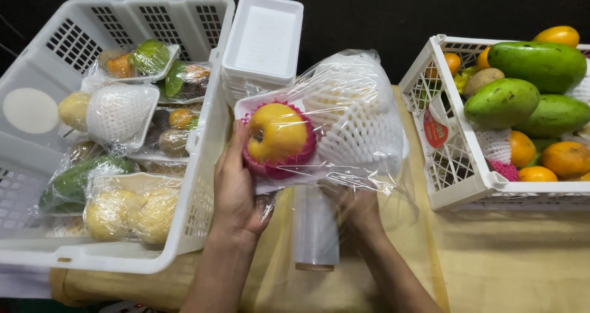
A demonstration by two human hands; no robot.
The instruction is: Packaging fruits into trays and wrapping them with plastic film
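Both hands hold up a wrapped fruit tray (319,134) just in front of the stack of white foam trays (263,42): the left hand (236,190) has its fingers closed around the tray's near-left edge, beside the yellow apple (276,131) in its pink net. The right hand (356,205) is under the tray, and its fingers are hidden by the cling film, so I cannot tell their state. A roll of cling film (314,230) lies on the table below the tray, between the wrists.
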